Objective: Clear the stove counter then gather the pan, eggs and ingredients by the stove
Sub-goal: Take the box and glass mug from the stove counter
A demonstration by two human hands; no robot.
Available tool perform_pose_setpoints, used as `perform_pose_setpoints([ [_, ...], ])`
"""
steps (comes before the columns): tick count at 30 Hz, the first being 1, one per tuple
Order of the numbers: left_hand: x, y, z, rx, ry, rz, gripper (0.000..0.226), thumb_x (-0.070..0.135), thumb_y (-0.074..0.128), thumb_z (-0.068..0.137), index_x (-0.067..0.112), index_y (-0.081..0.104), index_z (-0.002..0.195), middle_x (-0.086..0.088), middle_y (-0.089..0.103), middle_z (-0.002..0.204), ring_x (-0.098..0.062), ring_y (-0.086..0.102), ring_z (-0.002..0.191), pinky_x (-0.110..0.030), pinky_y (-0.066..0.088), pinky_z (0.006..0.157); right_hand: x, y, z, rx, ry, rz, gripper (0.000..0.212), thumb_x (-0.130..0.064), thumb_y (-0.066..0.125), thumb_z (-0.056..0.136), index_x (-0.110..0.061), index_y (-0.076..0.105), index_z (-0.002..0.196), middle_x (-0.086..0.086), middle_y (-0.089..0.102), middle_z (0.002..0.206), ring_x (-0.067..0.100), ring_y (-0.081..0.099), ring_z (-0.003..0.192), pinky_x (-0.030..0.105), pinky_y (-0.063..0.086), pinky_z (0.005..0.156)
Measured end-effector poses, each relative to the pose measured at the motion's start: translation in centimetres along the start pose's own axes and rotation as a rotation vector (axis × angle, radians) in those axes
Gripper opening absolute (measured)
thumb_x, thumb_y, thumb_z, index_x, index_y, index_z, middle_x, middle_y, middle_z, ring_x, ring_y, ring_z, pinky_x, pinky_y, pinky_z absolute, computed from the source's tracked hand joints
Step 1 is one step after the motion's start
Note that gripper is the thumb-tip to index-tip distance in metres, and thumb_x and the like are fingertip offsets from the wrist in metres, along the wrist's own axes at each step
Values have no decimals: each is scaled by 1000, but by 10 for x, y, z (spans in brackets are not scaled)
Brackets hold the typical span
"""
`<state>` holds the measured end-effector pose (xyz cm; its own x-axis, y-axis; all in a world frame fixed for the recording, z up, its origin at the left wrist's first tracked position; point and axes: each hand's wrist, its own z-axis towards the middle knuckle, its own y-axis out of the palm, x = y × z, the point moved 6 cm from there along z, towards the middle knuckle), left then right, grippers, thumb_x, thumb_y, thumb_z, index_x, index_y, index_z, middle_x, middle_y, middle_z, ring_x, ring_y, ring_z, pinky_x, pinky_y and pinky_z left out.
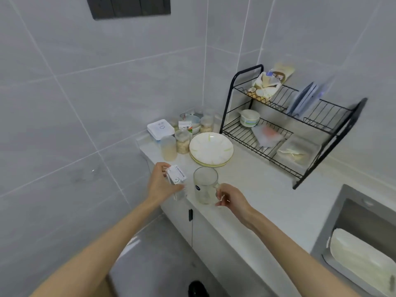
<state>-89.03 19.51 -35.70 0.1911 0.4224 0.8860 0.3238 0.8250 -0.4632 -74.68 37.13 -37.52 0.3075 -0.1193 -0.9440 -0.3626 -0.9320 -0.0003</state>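
My left hand (159, 182) grips a small white carton (177, 175) just above the counter's near left edge. My right hand (230, 197) holds the handle of a clear glass mug (205, 185), which stands on the white counter (257, 189) right of the carton. Behind them lies a stack of white plates (211, 148). Several clear jars with pale contents (182, 141) cluster in the corner. No stove, pan or eggs are in view.
A black two-tier dish rack (300, 125) stands against the right wall with a bowl (249, 118), plates and bags. A white box (160, 128) and a metal bowl (189, 118) sit in the corner. A steel sink (351, 211) with a white dish (362, 260) is at lower right.
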Motion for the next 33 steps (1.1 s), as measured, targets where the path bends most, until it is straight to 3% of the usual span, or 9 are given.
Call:
perform_pose_setpoints([
  [5, -24, 18, 74, 16, -57, 72, 76, 13, 90, 57, 10, 45, 118, -4, 54, 116, -19, 52, 103, -31, 47, 82, -5, 2, 78, -73, 44, 85, 26, -16, 47, 89, -8, 45, 64, 2, 44, 66, 7, 40, 48, 25, 51, 69],
  [9, -40, 27, 112, 21, -111, 82, 75, 17, 90, 60, 13, 45, 120, -3, 55, 120, -16, 53, 104, -32, 49, 86, 1, 3, 118, -97, 81, 80, 21, -28, 47, 71, -9, 45, 64, -1, 45, 66, 10, 39, 54, 20, 49, 67],
  [12, -49, 32, 134, 22, -130, 98, 75, 18, 89, 61, 15, 45, 121, -3, 55, 121, -17, 54, 106, -38, 51, 90, 8, 3, 141, -128, 102, 84, 20, -25, 47, 76, -9, 45, 65, -1, 46, 68, 9, 40, 55, 24, 47, 72],
  [16, -55, 37, 147, 38, -145, 99, 72, 18, 88, 63, 18, 44, 121, -1, 53, 122, -17, 55, 109, -40, 53, 89, 18, 2, 159, -144, 124, 101, 33, -6, 35, 94, -9, 47, 64, -1, 49, 68, 7, 46, 53, 36, 37, 82],
  [21, -57, 42, 155, 68, -152, 70, 72, 21, 86, 65, 17, 43, 123, 0, 51, 124, -15, 54, 110, -39, 53, 89, 17, 6, 170, -174, 136, 127, 24, -13, 42, 87, -11, 50, 64, 1, 53, 67, 14, 47, 64, 22, 40, 68],
  [23, -55, 44, 156, 73, -146, 63, 71, 17, 85, 67, 15, 43, 124, -2, 50, 126, -13, 52, 111, -38, 53, 89, 18, 8, 171, -173, 147, 112, 27, -6, 40, 88, -11, 49, 63, 3, 52, 67, 17, 46, 65, 20, 40, 65],
  [27, -52, 43, 156, 36, -130, 110, 72, 17, 84, 68, 14, 41, 125, -5, 47, 127, -9, 48, 107, -34, 52, 88, 17, 8, 172, -154, 180, 84, 31, 3, 34, 91, -9, 49, 66, 4, 54, 75, 17, 44, 67, 24, 46, 76],
  [30, -49, 42, 152, -7, -135, 124, 73, 18, 83, 70, 13, 41, 129, -8, 45, 128, -16, 51, 112, -30, 47, 90, 14, 7, 166, -115, 206, 13, 27, -5, 37, 96, -11, 56, 79, 3, 60, 89, 16, 47, 68, 30, 50, 83],
  [33, -44, 38, 147, -23, -161, 126, 74, 20, 81, 73, 13, 39, 133, -9, 44, 131, -21, 50, 119, -32, 44, 95, 9, 1, 158, -12, 185, -124, 14, -22, 47, 97, -14, 59, 96, -1, 60, 102, 13, 52, 78, 28, 49, 80],
])
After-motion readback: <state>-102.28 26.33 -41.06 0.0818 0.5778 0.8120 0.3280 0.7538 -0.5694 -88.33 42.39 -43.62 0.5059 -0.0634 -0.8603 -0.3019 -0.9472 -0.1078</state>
